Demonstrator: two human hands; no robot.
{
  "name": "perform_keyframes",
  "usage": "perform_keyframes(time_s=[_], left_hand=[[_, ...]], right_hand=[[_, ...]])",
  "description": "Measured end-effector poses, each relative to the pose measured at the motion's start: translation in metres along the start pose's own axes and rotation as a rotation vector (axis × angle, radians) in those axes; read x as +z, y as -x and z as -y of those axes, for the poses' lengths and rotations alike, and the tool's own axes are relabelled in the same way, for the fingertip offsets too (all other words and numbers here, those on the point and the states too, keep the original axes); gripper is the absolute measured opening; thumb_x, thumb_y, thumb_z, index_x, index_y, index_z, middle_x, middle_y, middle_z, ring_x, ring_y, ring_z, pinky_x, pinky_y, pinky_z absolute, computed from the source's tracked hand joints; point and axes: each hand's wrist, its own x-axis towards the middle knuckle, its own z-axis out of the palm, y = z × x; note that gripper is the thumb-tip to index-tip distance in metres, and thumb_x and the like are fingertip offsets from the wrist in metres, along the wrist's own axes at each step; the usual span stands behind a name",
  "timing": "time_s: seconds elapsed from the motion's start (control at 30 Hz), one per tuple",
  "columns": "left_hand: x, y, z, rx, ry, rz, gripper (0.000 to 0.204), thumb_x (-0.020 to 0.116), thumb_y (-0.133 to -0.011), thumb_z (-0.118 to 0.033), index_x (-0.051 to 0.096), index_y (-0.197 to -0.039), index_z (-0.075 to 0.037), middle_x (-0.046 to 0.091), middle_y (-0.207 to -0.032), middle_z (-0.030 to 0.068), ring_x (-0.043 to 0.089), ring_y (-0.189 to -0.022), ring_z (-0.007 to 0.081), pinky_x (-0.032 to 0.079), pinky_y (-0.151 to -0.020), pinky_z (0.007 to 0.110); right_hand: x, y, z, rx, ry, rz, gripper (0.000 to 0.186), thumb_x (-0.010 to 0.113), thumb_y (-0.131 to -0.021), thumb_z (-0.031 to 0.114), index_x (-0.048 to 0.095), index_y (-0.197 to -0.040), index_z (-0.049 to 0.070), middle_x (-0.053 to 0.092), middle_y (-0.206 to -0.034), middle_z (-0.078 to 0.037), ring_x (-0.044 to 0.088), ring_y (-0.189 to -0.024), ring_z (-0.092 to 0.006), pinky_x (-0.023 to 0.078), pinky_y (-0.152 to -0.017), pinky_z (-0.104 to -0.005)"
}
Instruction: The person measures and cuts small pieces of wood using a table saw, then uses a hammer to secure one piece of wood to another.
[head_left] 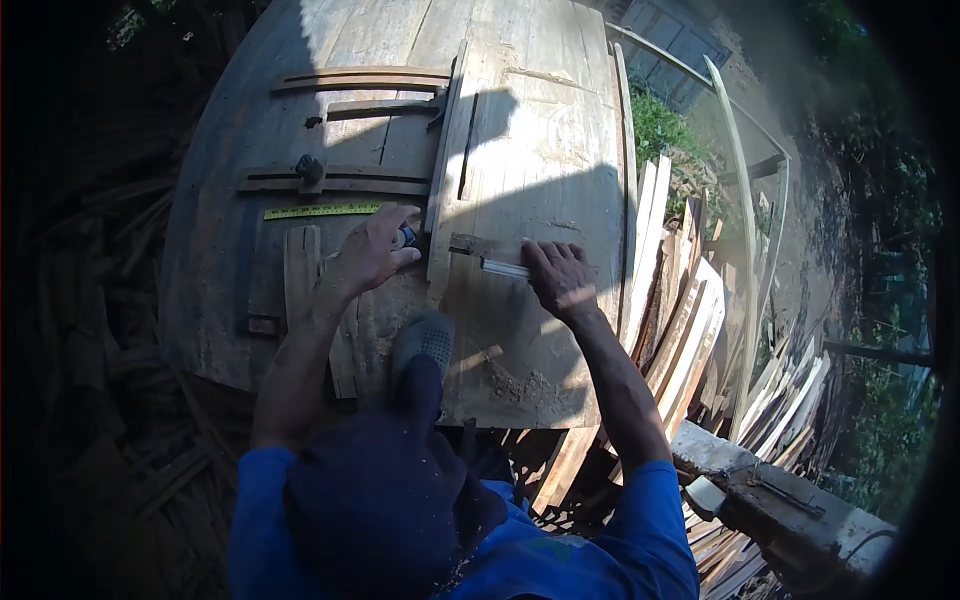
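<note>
My left hand (pixel 372 252) is closed around a small dark, rounded case (pixel 403 238), apparently a tape measure's. A yellow measuring tape (pixel 322 211) lies stretched out to the left, its right end by my fingers. My right hand (pixel 560 276) grips a narrow, pale, straight-edged tool (pixel 505 268) that points left; its kind I cannot make out. Between my hands a long wooden strip (pixel 447 180) runs away from me along the tabletop, with a dark notched piece (pixel 470 244) at its right. My foot in a grey perforated shoe (pixel 424 340) rests on the tabletop near the strip's near end.
On the wooden tabletop (pixel 225 260) lie a hammer (pixel 385 108), grooved wooden pieces (pixel 360 80) and a small dark object (pixel 310 168) on another grooved piece. Sawdust (pixel 525 385) is scattered near the front edge. Stacked wooden slats (pixel 685 320) stand at the right, beside a concrete ledge (pixel 780 490).
</note>
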Motion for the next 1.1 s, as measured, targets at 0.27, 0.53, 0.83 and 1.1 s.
perform_keyframes(time_s=[0.27, 0.53, 0.83, 1.1], left_hand=[[0.063, -0.049, 0.028, 0.148, -0.257, 0.09, 0.097, 0.087, -0.078, -0.023, 0.031, -0.154, -0.004, 0.036, -0.149, 0.0192, 0.049, -0.13, 0.0433, 0.047, -0.107, 0.049], [0.069, -0.079, 0.019, 0.251, -0.4, 0.036, 0.089, 0.088, -0.075, -0.023, 0.042, -0.148, -0.005, 0.05, -0.139, 0.0154, 0.054, -0.125, 0.0365, 0.049, -0.103, 0.046], [0.08, -0.088, 0.026, 0.311, -0.5, -0.109, 0.036, 0.07, -0.08, -0.008, 0.061, -0.114, -0.006, 0.058, -0.111, 0.0113, 0.061, -0.106, 0.0302, 0.051, -0.089, 0.045], [0.09, -0.109, 0.031, 0.304, -0.551, -0.141, 0.023, 0.06, -0.085, -0.002, 0.058, -0.107, -0.004, 0.058, -0.111, 0.014, 0.062, -0.103, 0.0325, 0.054, -0.088, 0.045]], right_hand=[[0.046, -0.062, -0.01, -0.082, 0.085, 0.024, 0.036, 0.056, -0.093, 0.015, 0.057, -0.129, 0.019, 0.061, -0.108, -0.011, 0.06, -0.109, -0.0303, 0.043, -0.093, -0.0466], [0.052, -0.084, -0.009, -0.031, 0.048, 0.152, 0.019, 0.054, -0.097, 0.023, 0.058, -0.114, 0.019, 0.063, -0.102, -0.014, 0.066, -0.098, -0.0333, 0.048, -0.084, -0.0459], [0.051, -0.083, -0.021, 0.051, -0.042, 0.083, 0.028, 0.055, -0.098, 0.024, 0.059, -0.125, 0.02, 0.068, -0.111, -0.013, 0.067, -0.108, -0.0321, 0.047, -0.091, -0.0479], [0.073, -0.079, -0.054, 0.111, -0.129, 0.027, 0.03, 0.056, -0.094, 0.015, 0.061, -0.124, 0.017, 0.069, -0.116, -0.011, 0.064, -0.116, -0.0328, 0.044, -0.1, -0.0551]])
